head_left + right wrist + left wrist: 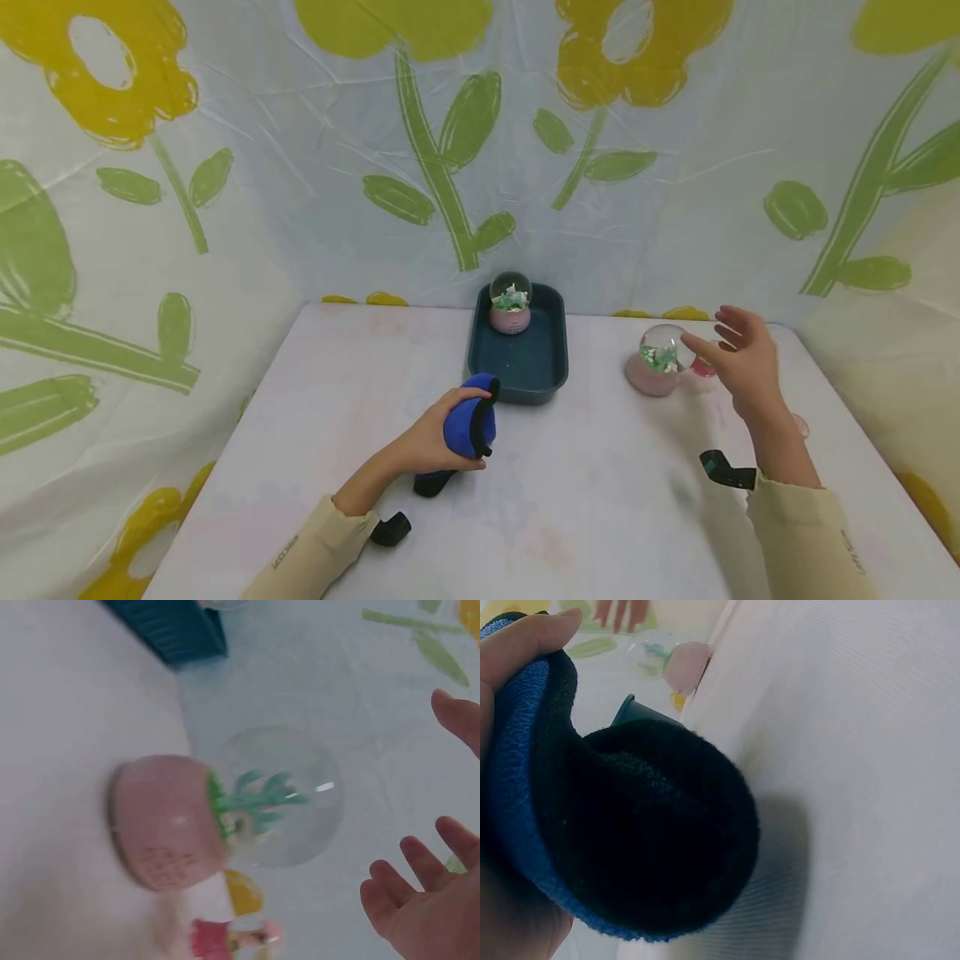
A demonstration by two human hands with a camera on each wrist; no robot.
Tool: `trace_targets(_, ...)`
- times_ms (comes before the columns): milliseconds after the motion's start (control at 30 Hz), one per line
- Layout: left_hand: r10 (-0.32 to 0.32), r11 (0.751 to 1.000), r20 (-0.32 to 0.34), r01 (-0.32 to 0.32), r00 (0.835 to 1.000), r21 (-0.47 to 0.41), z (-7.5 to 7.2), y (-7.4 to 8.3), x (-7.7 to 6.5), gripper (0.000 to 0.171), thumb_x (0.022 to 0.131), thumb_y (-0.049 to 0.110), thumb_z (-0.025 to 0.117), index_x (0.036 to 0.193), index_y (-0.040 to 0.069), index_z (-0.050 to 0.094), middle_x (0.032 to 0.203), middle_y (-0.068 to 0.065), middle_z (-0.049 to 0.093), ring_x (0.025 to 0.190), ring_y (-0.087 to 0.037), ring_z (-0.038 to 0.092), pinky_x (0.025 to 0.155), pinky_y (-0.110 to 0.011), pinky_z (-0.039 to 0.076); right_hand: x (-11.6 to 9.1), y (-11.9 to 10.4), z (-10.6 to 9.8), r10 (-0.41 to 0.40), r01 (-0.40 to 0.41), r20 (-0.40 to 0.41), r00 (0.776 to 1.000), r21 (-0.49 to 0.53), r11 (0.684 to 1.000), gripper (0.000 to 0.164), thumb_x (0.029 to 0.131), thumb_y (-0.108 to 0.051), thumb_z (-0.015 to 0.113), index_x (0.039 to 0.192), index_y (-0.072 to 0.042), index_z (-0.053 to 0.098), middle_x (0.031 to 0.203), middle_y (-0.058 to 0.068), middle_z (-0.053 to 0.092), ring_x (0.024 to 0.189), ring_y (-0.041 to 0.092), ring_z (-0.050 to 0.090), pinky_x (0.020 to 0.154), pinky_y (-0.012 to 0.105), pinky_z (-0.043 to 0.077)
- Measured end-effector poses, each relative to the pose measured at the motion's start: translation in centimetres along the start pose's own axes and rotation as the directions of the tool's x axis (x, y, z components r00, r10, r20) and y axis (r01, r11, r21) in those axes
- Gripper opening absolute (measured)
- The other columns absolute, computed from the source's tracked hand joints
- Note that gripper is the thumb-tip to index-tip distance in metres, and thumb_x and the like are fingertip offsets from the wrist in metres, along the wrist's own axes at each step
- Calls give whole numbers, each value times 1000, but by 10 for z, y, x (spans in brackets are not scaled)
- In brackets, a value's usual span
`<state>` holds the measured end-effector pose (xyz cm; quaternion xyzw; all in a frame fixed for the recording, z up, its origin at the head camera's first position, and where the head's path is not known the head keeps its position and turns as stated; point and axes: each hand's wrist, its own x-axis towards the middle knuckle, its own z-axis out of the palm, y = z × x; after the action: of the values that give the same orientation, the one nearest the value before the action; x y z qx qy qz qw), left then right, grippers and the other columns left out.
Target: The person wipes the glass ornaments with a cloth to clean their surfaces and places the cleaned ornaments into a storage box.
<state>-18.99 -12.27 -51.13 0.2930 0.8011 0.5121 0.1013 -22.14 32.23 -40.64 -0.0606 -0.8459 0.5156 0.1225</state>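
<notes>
Basically, R hand (742,364) spread, holding nothing, just right of upright snow globe (654,375) on table (592,500), dome up, no contact; R nearer than L hand (429,435), which grips blue/black fabric item (459,429) nr tray (525,358).

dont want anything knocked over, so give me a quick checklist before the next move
1. Left hand has a grip on the blue fabric item: ok.
2. Right hand carries nothing: ok.
3. Near snow globe upright on the table: ok.
4. Right hand has hold of that globe: not ok, there is a gap.
5. Tray globe upright inside the tray: ok.
6. Pink figurine clear of the near snow globe: cannot tell.
</notes>
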Motion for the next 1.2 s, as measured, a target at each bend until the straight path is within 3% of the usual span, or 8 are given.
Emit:
trace_targets(167,-5,1000,8,5,1000,-1,-1,0,1,93,67,30,90,141,45,35,141,3,38,121,-26,43,87,-42,48,-6,34,11,58,-59,15,998,48,997,91,87,-28,75,154,-11,16,154,18,24,139,37,28,104,24,35)
trace_targets(400,15,1000,15,-15,1000,16,-5,3,8,93,67,30,90,141,45,35,140,6,39,122,-24,43,89,-42,47,-7,63,32,100,-104,42,994,115,988,95,85,-31,76,153,-8,15,154,21,22,139,41,24,110,51,26)
trace_targets(667,-10,1000,32,10,999,-9,3,-2,3,93,67,27,90,140,45,36,140,5,38,121,-23,43,88,-40,47,-10,85,51,165,-168,37,986,113,979,94,82,-35,78,152,-9,21,152,18,27,136,37,29,107,47,32)
trace_targets(833,-16,999,78,18,997,-30,12,-1,3,92,69,29,89,141,46,34,144,5,36,123,-23,42,90,-37,46,-12,89,61,212,-210,-20,977,78,975,94,82,-36,79,153,-9,23,151,15,31,134,31,33,107,45,31)
trace_targets(1033,-15,999,41,16,999,-35,12,3,5,92,69,28,89,141,46,35,140,2,39,119,-26,44,86,-38,49,0,82,71,192,-189,-57,980,44,981,97,80,-36,80,153,-7,23,151,16,33,137,31,30,111,45,24)
trace_targets(1200,-21,999,51,24,998,-47,11,4,6,91,69,27,89,141,46,35,140,2,39,120,-26,44,87,-37,48,8,77,80,259,-254,-122,958,52,966,99,78,-36,81,153,-9,23,151,16,32,136,30,31,111,43,24)
